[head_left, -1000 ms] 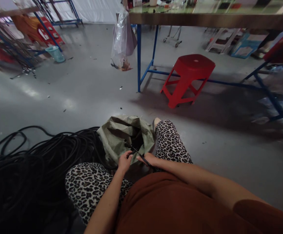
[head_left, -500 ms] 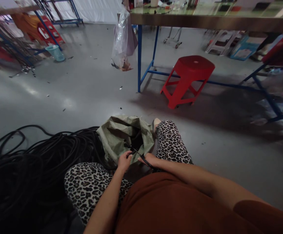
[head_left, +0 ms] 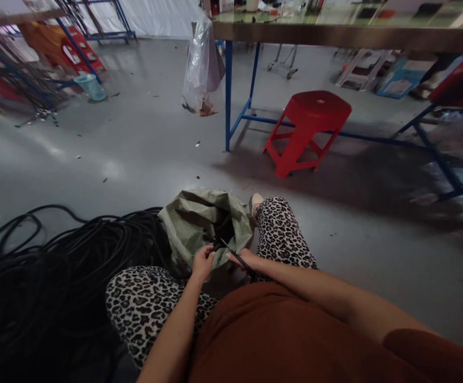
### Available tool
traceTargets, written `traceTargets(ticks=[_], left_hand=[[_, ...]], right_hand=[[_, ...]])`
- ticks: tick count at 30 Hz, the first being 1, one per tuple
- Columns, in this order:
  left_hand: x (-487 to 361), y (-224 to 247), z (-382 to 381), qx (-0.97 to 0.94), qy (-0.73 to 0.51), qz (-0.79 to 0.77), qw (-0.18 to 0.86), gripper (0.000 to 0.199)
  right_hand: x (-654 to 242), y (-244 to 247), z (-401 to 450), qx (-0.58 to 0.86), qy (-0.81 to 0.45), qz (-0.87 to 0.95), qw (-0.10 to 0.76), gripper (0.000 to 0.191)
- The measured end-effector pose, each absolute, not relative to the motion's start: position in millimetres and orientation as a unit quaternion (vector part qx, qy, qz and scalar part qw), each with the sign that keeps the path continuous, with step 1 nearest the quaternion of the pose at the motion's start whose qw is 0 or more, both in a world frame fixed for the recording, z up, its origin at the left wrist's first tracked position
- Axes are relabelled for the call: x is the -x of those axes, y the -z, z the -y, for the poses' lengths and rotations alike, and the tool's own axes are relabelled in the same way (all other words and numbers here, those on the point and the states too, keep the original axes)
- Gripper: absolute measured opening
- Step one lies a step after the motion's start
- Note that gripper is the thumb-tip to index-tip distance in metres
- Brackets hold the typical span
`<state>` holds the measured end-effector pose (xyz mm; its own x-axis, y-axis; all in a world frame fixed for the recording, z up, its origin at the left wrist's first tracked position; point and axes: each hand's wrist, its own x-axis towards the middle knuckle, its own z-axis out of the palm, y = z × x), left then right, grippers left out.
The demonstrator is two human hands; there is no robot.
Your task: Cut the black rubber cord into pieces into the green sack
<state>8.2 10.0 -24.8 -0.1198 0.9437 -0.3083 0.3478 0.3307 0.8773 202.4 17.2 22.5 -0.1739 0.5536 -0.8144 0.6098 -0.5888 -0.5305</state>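
Note:
Between my knees stands an open green woven sack (head_left: 187, 223) with dark pieces inside. My left hand (head_left: 203, 263) is closed on a black cord (head_left: 215, 247) over the sack's near rim. Black-handled scissors (head_left: 237, 258) are in my right hand (head_left: 249, 260), their blades pointing up and left toward the cord end. The blades look nearly closed, close to the left fingertips. A big heap of black cord (head_left: 107, 239) lies on the floor to the left, beside the sack.
A red stool (head_left: 315, 111) stands ahead, under a blue-legged table (head_left: 335, 34). A clear plastic bag (head_left: 201, 64) hangs from the table's corner. Farther left is a light blue basket (head_left: 91, 86). Small scraps dot the grey floor (head_left: 147, 143).
The scissors have turned slightly and their blades look closer together. Both hands have shifted only a little over the sack.

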Motion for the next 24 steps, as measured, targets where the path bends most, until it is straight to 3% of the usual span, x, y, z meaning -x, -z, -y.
traceTargets(ticks=[24], left_hand=[[-10, 19, -11, -0.474, -0.337, -0.678, 0.45, 0.02]], right_hand=[[-193, -31, -18, -0.588, 0.648, -0.478, 0.072, 0.056]])
